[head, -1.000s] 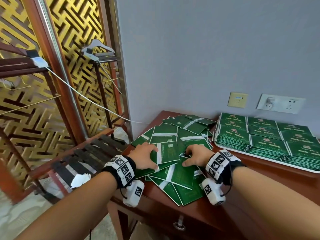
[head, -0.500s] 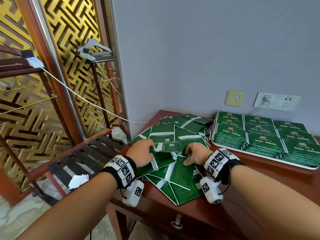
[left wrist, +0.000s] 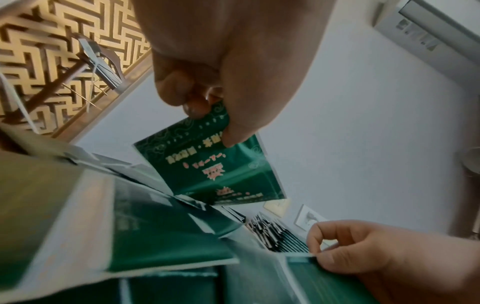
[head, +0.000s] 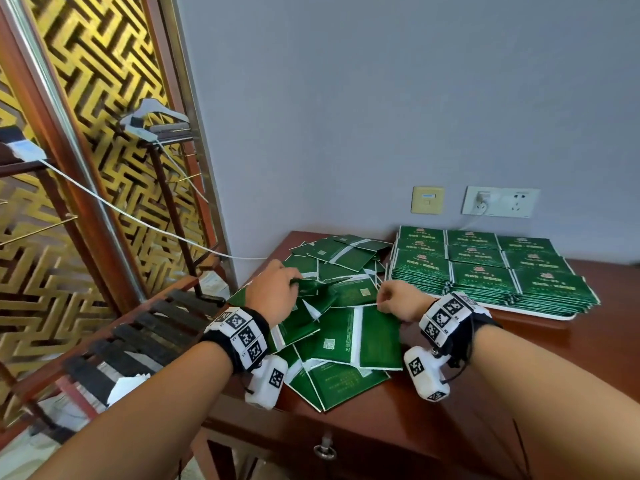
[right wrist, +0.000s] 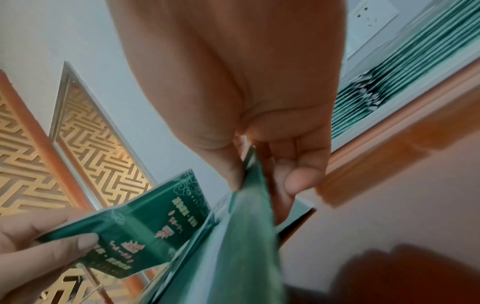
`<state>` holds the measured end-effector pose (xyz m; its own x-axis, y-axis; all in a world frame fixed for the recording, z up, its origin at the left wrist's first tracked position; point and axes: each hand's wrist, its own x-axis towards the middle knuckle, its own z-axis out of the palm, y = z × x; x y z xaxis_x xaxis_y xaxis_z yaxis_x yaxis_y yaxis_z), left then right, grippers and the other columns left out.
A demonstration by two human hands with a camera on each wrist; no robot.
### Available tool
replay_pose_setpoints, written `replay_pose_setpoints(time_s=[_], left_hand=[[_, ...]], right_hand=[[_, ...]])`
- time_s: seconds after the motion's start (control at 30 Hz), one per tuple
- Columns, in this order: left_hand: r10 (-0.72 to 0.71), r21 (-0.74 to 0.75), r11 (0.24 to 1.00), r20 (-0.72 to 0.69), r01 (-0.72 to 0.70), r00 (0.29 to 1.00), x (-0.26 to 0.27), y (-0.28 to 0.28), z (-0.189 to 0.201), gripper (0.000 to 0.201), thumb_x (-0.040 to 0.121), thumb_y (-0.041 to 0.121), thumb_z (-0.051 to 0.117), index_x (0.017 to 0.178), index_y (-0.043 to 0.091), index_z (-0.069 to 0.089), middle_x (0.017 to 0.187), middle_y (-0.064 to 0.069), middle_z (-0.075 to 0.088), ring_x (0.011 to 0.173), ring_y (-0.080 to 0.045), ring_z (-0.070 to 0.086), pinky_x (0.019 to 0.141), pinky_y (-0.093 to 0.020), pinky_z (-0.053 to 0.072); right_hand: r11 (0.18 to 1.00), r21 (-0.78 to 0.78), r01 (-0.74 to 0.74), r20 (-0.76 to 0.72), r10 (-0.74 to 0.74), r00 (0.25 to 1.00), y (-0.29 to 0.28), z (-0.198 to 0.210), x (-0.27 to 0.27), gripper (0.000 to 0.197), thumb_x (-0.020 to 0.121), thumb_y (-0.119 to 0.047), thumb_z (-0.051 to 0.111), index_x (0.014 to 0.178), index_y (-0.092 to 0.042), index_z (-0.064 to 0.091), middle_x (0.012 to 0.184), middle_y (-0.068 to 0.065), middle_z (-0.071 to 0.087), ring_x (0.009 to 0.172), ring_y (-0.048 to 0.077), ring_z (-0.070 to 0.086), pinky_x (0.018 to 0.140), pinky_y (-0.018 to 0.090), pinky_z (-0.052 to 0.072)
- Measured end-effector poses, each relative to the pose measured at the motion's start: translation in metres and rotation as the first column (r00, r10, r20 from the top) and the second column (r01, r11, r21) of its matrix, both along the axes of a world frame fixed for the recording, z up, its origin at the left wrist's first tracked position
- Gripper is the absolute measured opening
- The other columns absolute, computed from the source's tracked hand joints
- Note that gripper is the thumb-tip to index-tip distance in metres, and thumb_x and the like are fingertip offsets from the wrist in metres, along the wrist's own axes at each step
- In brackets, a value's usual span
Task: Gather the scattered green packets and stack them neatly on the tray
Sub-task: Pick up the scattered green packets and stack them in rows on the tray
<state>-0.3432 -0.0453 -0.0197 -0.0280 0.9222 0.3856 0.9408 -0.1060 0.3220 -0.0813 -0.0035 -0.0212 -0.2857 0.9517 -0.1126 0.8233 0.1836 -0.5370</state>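
A loose heap of green packets [head: 332, 306] covers the left end of the wooden table [head: 433, 410]. My left hand [head: 277, 292] pinches one green packet [left wrist: 207, 164] between thumb and fingers, lifted off the heap. My right hand [head: 398, 301] pinches the white edge of another green packet [head: 377, 337] and tilts it up. In the right wrist view that packet [right wrist: 249, 236] hangs edge-on from my fingers. To the right, the white tray [head: 540, 315] carries neat stacks of green packets [head: 485, 268].
A grey wall with a switch [head: 427, 199] and a socket panel [head: 500, 201] stands behind the table. A slatted wooden rack [head: 138, 334] and a gold lattice screen [head: 69, 168] are to the left. A drawer pull [head: 325, 448] hangs on the table front.
Both hands went from pressing flat on the heap to pinching packets. The left hand moved up and away with one; the right lifted the edge of another.
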Motion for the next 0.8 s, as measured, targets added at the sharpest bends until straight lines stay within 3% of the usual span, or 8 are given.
replay_pose_setpoints(time_s=[0.13,0.23,0.33,0.43,0.53,0.6,0.7,0.8], left_hand=[[-0.128,0.005,0.992,0.129,0.129,0.983,0.03,0.005,0.009,0.02,0.094,0.014,0.06,0.105,0.024,0.073,0.102,0.002,0.054,0.091,-0.016,0.055,0.087,-0.034,0.047],[-0.219,-0.04,0.972,0.2,0.231,0.955,0.057,0.008,0.014,0.021,0.091,0.007,0.06,0.101,0.021,0.073,0.105,0.002,0.054,0.095,-0.015,0.054,0.093,-0.031,0.045],[-0.284,-0.1,0.944,0.239,0.314,0.929,0.083,0.01,0.018,0.016,0.087,0.013,0.061,0.097,0.018,0.072,0.108,0.004,0.055,0.102,-0.011,0.053,0.088,-0.024,0.037],[-0.339,-0.107,0.919,0.273,0.379,0.9,0.107,0.017,0.015,0.014,0.09,0.022,0.059,0.088,0.018,0.072,0.103,0.003,0.06,0.097,-0.011,0.056,0.087,-0.029,0.04],[-0.389,-0.099,0.902,0.241,0.421,0.889,0.128,0.027,0.009,0.015,0.091,0.028,0.063,0.078,0.023,0.068,0.097,0.002,0.059,0.089,-0.013,0.058,0.086,-0.032,0.044],[-0.433,-0.119,0.88,0.191,0.459,0.881,0.14,0.032,0.005,0.01,0.089,0.017,0.066,0.081,0.023,0.067,0.098,0.003,0.059,0.091,-0.014,0.058,0.09,-0.033,0.046],[-0.468,-0.147,0.859,0.163,0.49,0.869,0.154,0.04,-0.002,0.02,0.087,-0.001,0.063,0.091,0.018,0.069,0.107,0.004,0.055,0.094,-0.013,0.057,0.095,-0.031,0.044],[-0.501,-0.16,0.84,0.135,0.518,0.855,0.168,0.046,-0.008,0.031,0.087,-0.008,0.057,0.101,0.017,0.068,0.118,0.007,0.047,0.098,-0.011,0.055,0.095,-0.021,0.039]], right_hand=[[0.992,-0.012,0.123,-0.087,-0.123,0.989,-0.002,0.004,0.029,0.014,0.092,-0.001,0.053,0.093,-0.014,0.058,0.073,-0.002,0.052,0.053,0.01,0.046,0.031,0.013,0.033],[0.984,-0.061,0.166,-0.079,-0.17,0.982,-0.006,0.006,0.052,0.021,0.087,0.001,0.054,0.103,-0.012,0.057,0.073,0.001,0.052,0.051,0.012,0.044,0.032,0.016,0.034],[0.974,-0.109,0.198,-0.059,-0.205,0.977,-0.009,0.006,0.078,0.036,0.079,0.002,0.061,0.111,-0.014,0.058,0.077,0.004,0.058,0.051,0.013,0.049,0.04,0.021,0.037],[0.961,-0.136,0.24,-0.034,-0.247,0.968,-0.012,0.006,0.105,0.047,0.074,0.005,0.064,0.116,-0.016,0.058,0.075,0.004,0.059,0.054,0.014,0.053,0.043,0.023,0.04],[0.951,-0.122,0.284,0.004,-0.286,0.958,-0.015,0.007,0.13,0.052,0.074,0.006,0.063,0.121,-0.017,0.058,0.072,0.001,0.056,0.055,0.012,0.051,0.042,0.021,0.039],[0.937,-0.13,0.323,0.008,-0.325,0.946,-0.017,0.008,0.146,0.057,0.074,0.008,0.063,0.125,-0.017,0.056,0.075,0.003,0.058,0.058,0.014,0.055,0.044,0.022,0.043],[0.907,-0.121,0.403,-0.001,-0.406,0.914,-0.018,0.008,0.166,0.062,0.072,0.009,0.068,0.127,-0.016,0.055,0.104,0.011,0.064,0.08,0.024,0.066,0.065,0.033,0.059],[0.902,-0.032,0.43,0.036,-0.429,0.903,-0.018,0.009,0.185,0.054,0.069,0.002,0.073,0.12,-0.012,0.06,0.105,0.002,0.061,0.091,0.021,0.063,0.077,0.032,0.056]])
